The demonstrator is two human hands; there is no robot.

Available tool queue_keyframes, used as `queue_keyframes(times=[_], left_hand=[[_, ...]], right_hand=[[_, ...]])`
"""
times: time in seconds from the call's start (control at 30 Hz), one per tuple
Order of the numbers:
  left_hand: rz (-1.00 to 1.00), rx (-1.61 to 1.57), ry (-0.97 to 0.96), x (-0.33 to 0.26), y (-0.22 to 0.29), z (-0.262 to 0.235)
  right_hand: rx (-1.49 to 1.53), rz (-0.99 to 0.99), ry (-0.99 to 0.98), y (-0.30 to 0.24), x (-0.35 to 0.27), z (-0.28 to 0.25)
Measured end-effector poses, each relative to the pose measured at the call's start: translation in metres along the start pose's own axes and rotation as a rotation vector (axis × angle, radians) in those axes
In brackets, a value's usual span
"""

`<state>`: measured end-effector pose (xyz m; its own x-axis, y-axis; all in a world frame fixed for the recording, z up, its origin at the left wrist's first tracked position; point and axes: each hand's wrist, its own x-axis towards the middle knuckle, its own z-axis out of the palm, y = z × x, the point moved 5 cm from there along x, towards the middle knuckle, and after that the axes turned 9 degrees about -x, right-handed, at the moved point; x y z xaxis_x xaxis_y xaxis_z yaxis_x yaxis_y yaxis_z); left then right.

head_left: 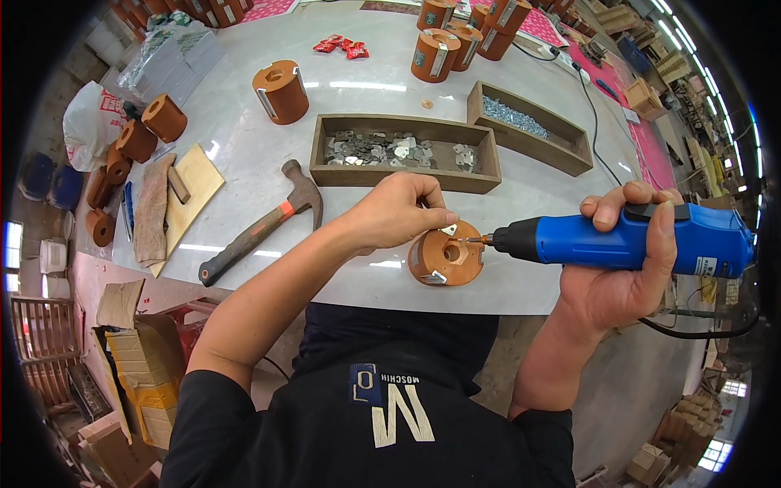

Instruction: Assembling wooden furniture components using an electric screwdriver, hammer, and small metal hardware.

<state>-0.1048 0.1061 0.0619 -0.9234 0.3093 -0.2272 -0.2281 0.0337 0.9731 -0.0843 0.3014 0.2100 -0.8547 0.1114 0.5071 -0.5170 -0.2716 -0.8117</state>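
Note:
A brown wooden cylinder (472, 272) with a hole in its top stands near the table's front edge. Bright metal strips are set into its side. My left hand (399, 213) is closed at its rim, thumb and fingers pinched on a small metal plate (449, 230) over the top face; the fingers partly cover the plate. In my right hand (622, 276) is a blue electric screwdriver (586, 241), held level, its bit pointing left. The bit's tip is over the cylinder's top, close to the plate; whether it touches a screw I cannot tell.
Behind the cylinder are a wooden tray (407, 179) of metal plates and another tray (561, 154) of screws. A claw hammer (268, 224) lies left. More brown cylinders (281, 91) stand around the table. A cloth (152, 211) lies on a board. Power cables (600, 138) run along the right.

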Motion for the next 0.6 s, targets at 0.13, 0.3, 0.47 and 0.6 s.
queue_keyframes(times=[0.13,0.3,0.47,0.6], left_hand=[[-0.123,-0.02,-0.097,-0.002,0.018,-0.004],[-0.165,0.109,-0.14,0.006,0.012,-0.007],[-0.099,0.238,-0.12,0.009,0.012,-0.004],[-0.07,0.27,-0.127,0.007,0.018,-0.003]], right_hand=[[0.022,-0.003,0.056,0.007,0.004,-0.001],[-0.006,0.0,-0.025,0.009,0.002,0.01],[-0.023,0.001,-0.045,0.012,0.002,0.012],[-0.028,-0.011,-0.003,0.012,0.004,0.018]])
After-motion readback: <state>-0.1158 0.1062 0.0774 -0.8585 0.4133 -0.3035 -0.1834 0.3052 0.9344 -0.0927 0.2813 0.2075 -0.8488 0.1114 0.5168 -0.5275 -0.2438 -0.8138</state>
